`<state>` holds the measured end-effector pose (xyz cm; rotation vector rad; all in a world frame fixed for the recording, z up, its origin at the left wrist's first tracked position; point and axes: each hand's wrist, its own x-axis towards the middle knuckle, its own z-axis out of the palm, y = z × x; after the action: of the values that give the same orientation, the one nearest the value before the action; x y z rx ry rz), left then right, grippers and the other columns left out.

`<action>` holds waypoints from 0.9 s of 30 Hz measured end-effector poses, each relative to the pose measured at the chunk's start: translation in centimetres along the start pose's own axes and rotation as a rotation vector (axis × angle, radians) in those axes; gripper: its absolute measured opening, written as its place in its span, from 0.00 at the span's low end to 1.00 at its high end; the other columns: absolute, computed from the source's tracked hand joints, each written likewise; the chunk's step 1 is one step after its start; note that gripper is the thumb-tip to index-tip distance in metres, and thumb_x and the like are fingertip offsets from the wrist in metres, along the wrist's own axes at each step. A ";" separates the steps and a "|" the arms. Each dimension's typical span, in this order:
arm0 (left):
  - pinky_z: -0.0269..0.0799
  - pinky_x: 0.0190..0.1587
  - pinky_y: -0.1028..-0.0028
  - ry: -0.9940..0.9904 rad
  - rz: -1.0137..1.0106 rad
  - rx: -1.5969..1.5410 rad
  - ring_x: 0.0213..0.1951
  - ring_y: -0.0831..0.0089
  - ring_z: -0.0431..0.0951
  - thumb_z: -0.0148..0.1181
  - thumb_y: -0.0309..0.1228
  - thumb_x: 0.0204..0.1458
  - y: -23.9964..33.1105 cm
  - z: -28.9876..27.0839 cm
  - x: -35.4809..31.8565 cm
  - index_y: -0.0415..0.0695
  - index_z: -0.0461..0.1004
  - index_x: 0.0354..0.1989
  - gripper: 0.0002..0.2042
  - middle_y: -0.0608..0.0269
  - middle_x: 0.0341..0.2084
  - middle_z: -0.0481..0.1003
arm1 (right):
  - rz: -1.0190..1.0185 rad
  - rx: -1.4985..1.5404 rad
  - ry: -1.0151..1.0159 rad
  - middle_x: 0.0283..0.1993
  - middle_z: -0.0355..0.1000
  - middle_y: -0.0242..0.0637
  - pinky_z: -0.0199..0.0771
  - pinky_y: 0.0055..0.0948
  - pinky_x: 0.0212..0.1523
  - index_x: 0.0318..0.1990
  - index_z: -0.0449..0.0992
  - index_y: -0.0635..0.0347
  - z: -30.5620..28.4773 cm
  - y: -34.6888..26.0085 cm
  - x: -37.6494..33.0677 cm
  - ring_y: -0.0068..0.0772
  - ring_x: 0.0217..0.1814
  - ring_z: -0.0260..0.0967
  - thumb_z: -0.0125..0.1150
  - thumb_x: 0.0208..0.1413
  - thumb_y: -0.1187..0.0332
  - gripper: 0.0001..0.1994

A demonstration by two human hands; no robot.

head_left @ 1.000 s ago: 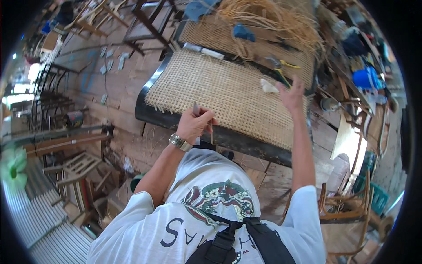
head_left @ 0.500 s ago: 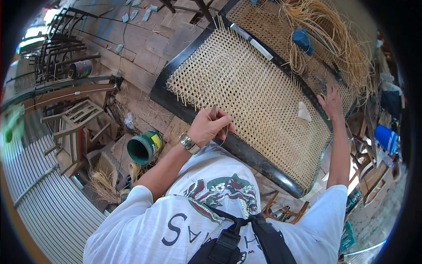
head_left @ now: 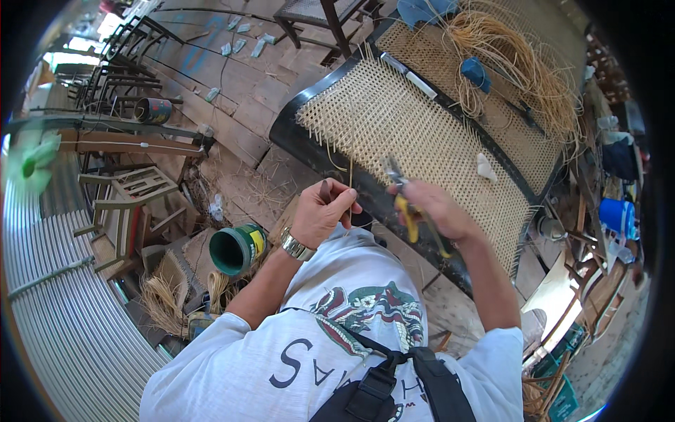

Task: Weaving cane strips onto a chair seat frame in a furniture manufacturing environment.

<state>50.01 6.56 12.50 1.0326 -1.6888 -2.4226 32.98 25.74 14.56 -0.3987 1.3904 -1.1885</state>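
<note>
A woven cane panel in a black frame lies slanted before me. At its near edge my left hand is closed, fingers pinched around a thin cane strand that stands up beside the frame. A narrow dark-brown piece also pokes out of that grip; its kind is unclear. My right hand holds yellow-handled pliers over the near part of the panel, metal jaws pointing up and left toward the strand. The pliers' handles are splayed and slightly blurred.
Beyond lies a second cane panel with a heap of loose cane strands, a blue scrap and a white tube. A white lump rests on the near panel. Left are a green bucket and a wooden chair frame.
My right hand has picked up the pliers from the far right frame edge and brought them left, near my left hand. The left hand keeps its pinch; the view has shifted.
</note>
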 end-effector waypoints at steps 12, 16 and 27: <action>0.74 0.24 0.77 0.166 0.047 0.033 0.21 0.77 0.76 0.59 0.30 0.60 -5.0 -3.6 -8.6 0.36 0.73 0.37 0.08 0.56 0.27 0.80 | -0.078 -0.253 -0.140 0.32 0.67 0.32 0.68 0.26 0.37 0.50 0.73 0.66 8.4 1.0 -1.7 0.25 0.33 0.67 0.51 0.66 0.57 0.19; 0.74 0.25 0.78 0.284 -0.002 0.317 0.25 0.79 0.76 0.58 0.29 0.61 -5.7 -4.6 -6.6 0.39 0.75 0.44 0.08 0.58 0.31 0.79 | -0.433 -0.942 0.338 0.47 0.69 0.53 0.71 0.45 0.47 0.50 0.73 0.61 1.3 2.5 -4.3 0.52 0.48 0.71 0.62 0.56 0.50 0.25; 0.71 0.22 0.80 0.179 0.042 0.131 0.23 0.79 0.75 0.58 0.25 0.61 -1.2 -6.4 1.4 0.38 0.73 0.43 0.05 0.59 0.33 0.79 | 0.356 -1.561 1.071 0.59 0.65 0.45 0.64 0.46 0.60 0.62 0.68 0.51 -30.1 7.4 -0.3 0.49 0.62 0.64 0.60 0.54 0.43 0.32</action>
<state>52.61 1.25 9.53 1.1769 -1.8068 -2.1464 9.41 41.34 1.86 -0.5192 3.0174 0.3626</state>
